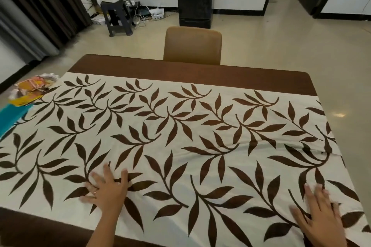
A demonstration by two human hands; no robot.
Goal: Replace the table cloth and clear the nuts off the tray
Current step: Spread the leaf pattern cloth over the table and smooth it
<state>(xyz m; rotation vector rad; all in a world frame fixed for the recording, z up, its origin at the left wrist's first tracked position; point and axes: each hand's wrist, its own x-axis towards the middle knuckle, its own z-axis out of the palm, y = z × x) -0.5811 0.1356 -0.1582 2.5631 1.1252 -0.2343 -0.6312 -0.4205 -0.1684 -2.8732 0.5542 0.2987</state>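
Table cloth (180,136): spread over the table, reaching its left, right and near edges; far edge strip of the table (190,74) uncovered. Left hand (106,188): flat on the cloth, near edge, left of centre. Right hand (321,214): flat on the cloth, near-right corner. Packets (30,92): piled at the far-left corner. Chair (192,46): behind the far edge, centred.

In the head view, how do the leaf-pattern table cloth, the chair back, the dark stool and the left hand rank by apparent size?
1. table cloth
2. chair back
3. left hand, nearer the camera, so its rank against the chair is unsure
4. dark stool
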